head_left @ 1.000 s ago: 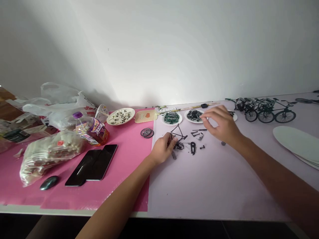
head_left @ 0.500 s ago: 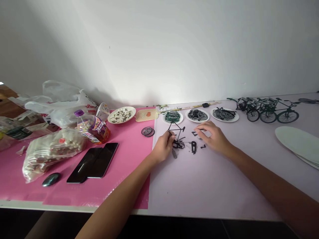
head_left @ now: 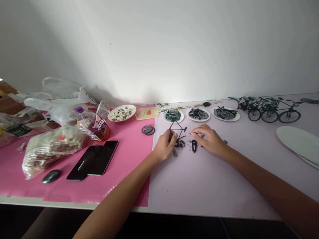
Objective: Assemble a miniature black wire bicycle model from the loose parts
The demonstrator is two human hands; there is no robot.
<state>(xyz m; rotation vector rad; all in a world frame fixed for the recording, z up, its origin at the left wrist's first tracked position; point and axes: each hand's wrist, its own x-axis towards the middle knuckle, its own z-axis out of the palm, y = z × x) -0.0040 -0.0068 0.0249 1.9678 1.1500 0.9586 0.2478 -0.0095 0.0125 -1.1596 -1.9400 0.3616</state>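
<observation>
My left hand (head_left: pixel 164 144) is closed round a black toy bicycle frame (head_left: pixel 177 125), holding it with one end raised above the lilac surface. To its right, my right hand (head_left: pixel 208 138) has thumb and index finger pinched together; whatever is between the tips is too small to make out. Between the hands lie small black parts, among them a chain cover (head_left: pixel 194 146). A chainring-like part (head_left: pixel 180 143) is by the frame's lower end, partly behind my left fingers. Two black wheels (head_left: pixel 148 129) lie together on the pink sheet.
Along the wall stand plates of green parts (head_left: pixel 172 115), black parts (head_left: pixel 198 114) and grey wheels (head_left: pixel 225 114). Assembled toy bicycles (head_left: pixel 274 111) stand at right, near stacked white plates (head_left: pixel 296 141). On the left are a drink bottle (head_left: pixel 92 125), phones (head_left: pixel 93 161) and a mouse (head_left: pixel 51 176).
My right hand has moved slightly left, closer to the frame, and now covers some loose parts. My left hand keeps its hold on the frame.
</observation>
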